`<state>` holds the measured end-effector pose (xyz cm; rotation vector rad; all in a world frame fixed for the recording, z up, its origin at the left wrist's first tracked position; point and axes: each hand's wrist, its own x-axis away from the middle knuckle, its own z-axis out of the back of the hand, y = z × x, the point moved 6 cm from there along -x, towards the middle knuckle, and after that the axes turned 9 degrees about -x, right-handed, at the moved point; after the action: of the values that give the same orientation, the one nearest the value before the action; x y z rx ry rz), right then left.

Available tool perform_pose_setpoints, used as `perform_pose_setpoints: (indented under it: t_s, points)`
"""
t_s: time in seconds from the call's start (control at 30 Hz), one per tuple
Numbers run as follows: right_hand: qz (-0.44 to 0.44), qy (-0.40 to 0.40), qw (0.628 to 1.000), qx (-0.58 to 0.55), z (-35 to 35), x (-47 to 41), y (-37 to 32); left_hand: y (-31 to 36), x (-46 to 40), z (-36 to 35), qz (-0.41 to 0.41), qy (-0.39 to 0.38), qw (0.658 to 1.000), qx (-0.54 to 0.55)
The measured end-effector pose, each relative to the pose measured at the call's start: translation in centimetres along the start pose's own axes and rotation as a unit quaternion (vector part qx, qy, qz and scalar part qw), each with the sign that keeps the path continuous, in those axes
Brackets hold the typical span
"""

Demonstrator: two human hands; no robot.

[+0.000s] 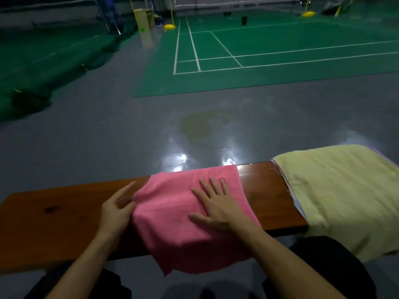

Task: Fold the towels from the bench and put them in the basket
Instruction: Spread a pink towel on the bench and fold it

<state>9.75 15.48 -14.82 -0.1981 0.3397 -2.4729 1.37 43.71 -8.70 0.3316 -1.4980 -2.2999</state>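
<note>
A pink towel (170, 212) lies across the middle of the brown wooden bench (54, 216), its near edge hanging over the bench's front. My right hand (216, 203) presses flat on the towel with fingers spread. My left hand (116, 210) is at the towel's left edge, its thumb and fingers touching the fold there; whether it pinches the cloth is unclear. A pale yellow towel (336, 190) tops a pile of towels at the bench's right end. No basket is in view.
Beyond the bench is a shiny grey floor (151, 137) and a green badminton court (259, 50) with white lines. Green netting (38, 67) lies heaped at the far left. My dark-clothed knees are below the bench's front edge.
</note>
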Motion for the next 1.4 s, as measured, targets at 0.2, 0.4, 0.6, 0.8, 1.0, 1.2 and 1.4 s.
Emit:
perform_pose_setpoints:
  t_s: [0.2, 0.4, 0.6, 0.8, 1.0, 1.2, 1.4]
  points:
    - [-0.037, 0.02, 0.999, -0.011, -0.6, -1.8, -1.5, -2.6, -2.5, 1.7, 0.081, 0.049, 0.995, -0.001]
    - [-0.087, 0.01, 0.996, -0.006, 1.7, -1.0, -0.5, -3.5, -3.4, 1.8, 0.067, 0.088, 0.981, -0.157]
    - [-0.147, -0.018, 0.989, 0.0, 0.5, 2.1, 1.3, -2.6, -0.3, -5.1, -0.199, -0.061, 0.83, -0.518]
    - [-0.163, 0.03, 0.986, 0.0, 1.5, 3.3, 3.9, -4.2, -0.7, -5.0, -0.149, -0.116, 0.801, -0.567]
    - [-0.223, 0.032, 0.974, 0.004, 3.8, 5.9, 4.5, -4.2, -0.8, -1.3, -0.101, -0.032, 0.815, -0.57]
    - [-0.288, 0.119, 0.947, -0.077, 4.8, 8.2, 5.5, -4.5, -0.9, 2.5, -0.019, 0.018, 0.918, -0.396]
    - [-0.337, 0.133, 0.92, -0.148, 5.2, 7.7, 5.4, -3.2, -0.3, 0.8, -0.016, 0.005, 0.916, -0.401]
